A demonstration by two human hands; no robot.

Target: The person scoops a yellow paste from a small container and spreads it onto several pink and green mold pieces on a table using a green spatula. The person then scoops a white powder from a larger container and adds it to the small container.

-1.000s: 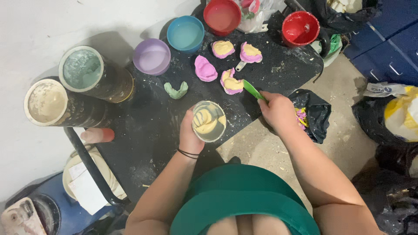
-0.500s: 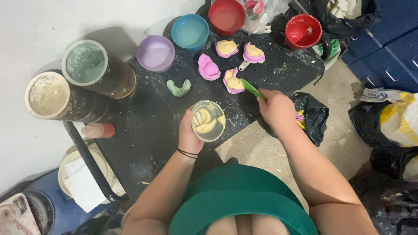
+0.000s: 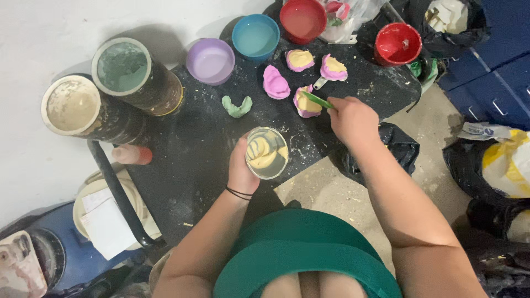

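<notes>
Yellow paste fills the clear cup (image 3: 266, 153), gripped by the left hand (image 3: 241, 168) from nine o'clock. The right hand (image 3: 353, 120), fingers closed on a green spatula (image 3: 316, 100), points it to ten o'clock onto a pink mould (image 3: 305, 103)

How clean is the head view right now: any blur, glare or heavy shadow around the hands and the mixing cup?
Head view: left hand, cup of yellow paste and right hand with the green spatula are sharp, without motion blur; light is even and soft, with faint shadows behind the two tall canisters; no glare; edges bow slightly, wide-angle.
</notes>
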